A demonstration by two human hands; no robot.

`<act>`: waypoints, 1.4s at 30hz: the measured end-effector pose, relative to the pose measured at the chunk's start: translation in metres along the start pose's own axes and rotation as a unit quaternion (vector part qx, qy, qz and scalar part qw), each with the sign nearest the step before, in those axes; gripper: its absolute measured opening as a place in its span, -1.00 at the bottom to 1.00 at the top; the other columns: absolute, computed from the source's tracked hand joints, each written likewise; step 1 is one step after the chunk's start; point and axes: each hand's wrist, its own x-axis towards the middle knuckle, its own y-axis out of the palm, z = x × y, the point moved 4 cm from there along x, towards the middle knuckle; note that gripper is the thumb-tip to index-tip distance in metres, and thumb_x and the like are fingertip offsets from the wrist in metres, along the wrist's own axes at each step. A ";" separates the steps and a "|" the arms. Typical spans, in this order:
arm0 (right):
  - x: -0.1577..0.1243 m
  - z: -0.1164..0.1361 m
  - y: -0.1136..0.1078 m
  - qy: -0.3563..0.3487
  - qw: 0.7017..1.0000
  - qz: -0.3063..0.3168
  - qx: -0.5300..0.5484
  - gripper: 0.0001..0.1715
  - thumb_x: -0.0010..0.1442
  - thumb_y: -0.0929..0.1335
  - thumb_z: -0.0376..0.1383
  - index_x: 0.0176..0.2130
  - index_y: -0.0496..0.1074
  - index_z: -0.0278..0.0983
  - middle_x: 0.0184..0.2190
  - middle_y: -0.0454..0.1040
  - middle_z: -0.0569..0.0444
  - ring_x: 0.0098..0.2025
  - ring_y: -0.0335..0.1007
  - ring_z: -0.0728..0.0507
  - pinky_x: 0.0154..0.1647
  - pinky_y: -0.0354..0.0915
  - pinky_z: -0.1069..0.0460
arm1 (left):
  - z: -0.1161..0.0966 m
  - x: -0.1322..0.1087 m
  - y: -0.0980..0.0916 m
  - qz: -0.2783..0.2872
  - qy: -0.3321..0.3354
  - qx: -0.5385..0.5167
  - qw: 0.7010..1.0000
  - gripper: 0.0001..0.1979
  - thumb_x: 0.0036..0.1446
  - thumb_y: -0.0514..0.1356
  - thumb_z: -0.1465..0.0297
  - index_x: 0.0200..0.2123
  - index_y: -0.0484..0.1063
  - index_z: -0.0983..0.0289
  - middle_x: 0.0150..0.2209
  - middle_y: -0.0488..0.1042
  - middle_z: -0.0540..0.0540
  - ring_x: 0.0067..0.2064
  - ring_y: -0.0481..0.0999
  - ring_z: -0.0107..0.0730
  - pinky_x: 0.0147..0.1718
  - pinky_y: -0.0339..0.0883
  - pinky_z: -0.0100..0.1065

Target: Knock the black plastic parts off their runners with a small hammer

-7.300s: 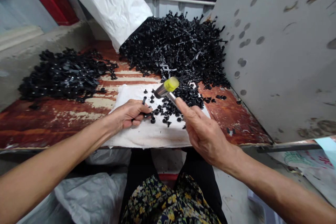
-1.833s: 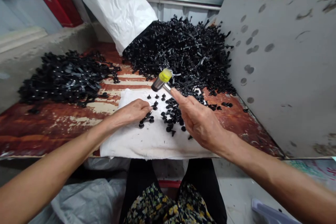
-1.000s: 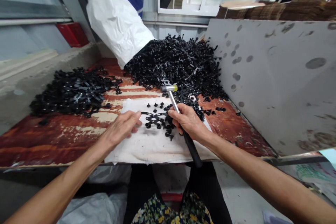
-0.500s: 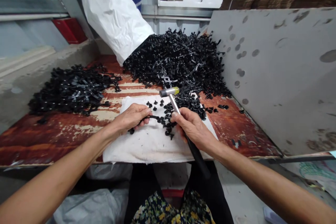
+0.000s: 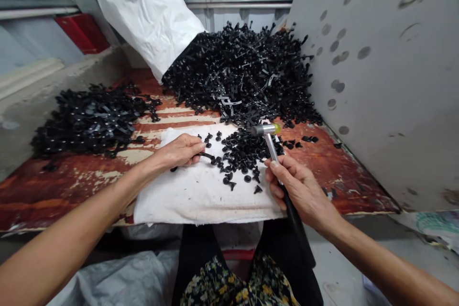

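Over the left half of a white cloth (image 5: 172,203), my left hand (image 5: 182,149) is closed on a thin black strip (image 5: 207,155) with knobbed ends. My right hand (image 5: 292,179) grips a mallet (image 5: 274,149) by its shaft, just above the black handle. The mallet's metal head has a dark grey face on one side and a yellow one on the other, and it is raised over the cloth's right side. Small black round-headed pieces (image 5: 240,150) lie heaped between my hands, with several strewn loose towards me.
A large mound of black strips (image 5: 244,71) spreads from the mouth of a white sack (image 5: 147,14) at the back. Another pile of strips (image 5: 96,117) lies on the left of the worn red tabletop (image 5: 107,177). A spotted grey panel (image 5: 387,91) walls the right side.
My right hand has moved right with the mallet, away from my left hand, uncovering more small black pieces. My left hand keeps its strip. The camera view has tilted slightly down.
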 end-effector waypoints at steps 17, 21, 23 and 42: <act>0.000 0.001 0.002 0.022 1.000 0.002 0.008 -0.46 0.01 0.45 0.12 -0.39 0.28 -0.25 -0.52 0.29 0.24 -0.66 0.07 0.12 -0.82 0.08 0.20 | 0.003 0.002 0.001 -0.005 0.013 0.043 0.999 -0.75 0.23 0.03 0.43 -0.50 0.34 0.33 -0.68 0.24 -0.09 -0.69 0.08 -0.65 -0.73 -0.14 -0.56; 0.000 0.000 0.001 0.022 1.000 0.002 0.010 -0.48 0.01 0.45 0.10 -0.38 0.28 -0.24 -0.53 0.29 0.24 -0.67 0.06 0.12 -0.82 0.07 0.20 | 0.009 0.005 -0.001 0.000 0.026 0.064 0.998 -0.73 0.24 0.03 0.38 -0.50 0.34 0.33 -0.67 0.23 -0.08 -0.68 0.06 -0.64 -0.73 -0.13 -0.56; 0.000 0.000 0.001 0.021 1.000 0.003 0.010 -0.48 0.03 0.45 0.10 -0.39 0.28 -0.24 -0.52 0.29 0.24 -0.67 0.06 0.12 -0.82 0.07 0.20 | 0.011 0.007 -0.001 0.004 0.033 0.072 0.997 -0.71 0.24 0.03 0.36 -0.51 0.33 0.32 -0.66 0.24 -0.07 -0.68 0.06 -0.64 -0.72 -0.12 -0.55; 0.000 -0.001 -0.002 0.023 1.000 0.017 0.007 -0.52 0.06 0.43 0.08 -0.36 0.29 -0.24 -0.53 0.29 0.24 -0.67 0.05 0.11 -0.81 0.06 0.19 | 0.013 0.011 -0.001 0.005 0.017 0.063 0.998 -0.69 0.20 0.04 0.34 -0.58 0.25 0.27 -0.69 0.20 -0.07 -0.70 0.05 -0.62 -0.72 -0.14 -0.53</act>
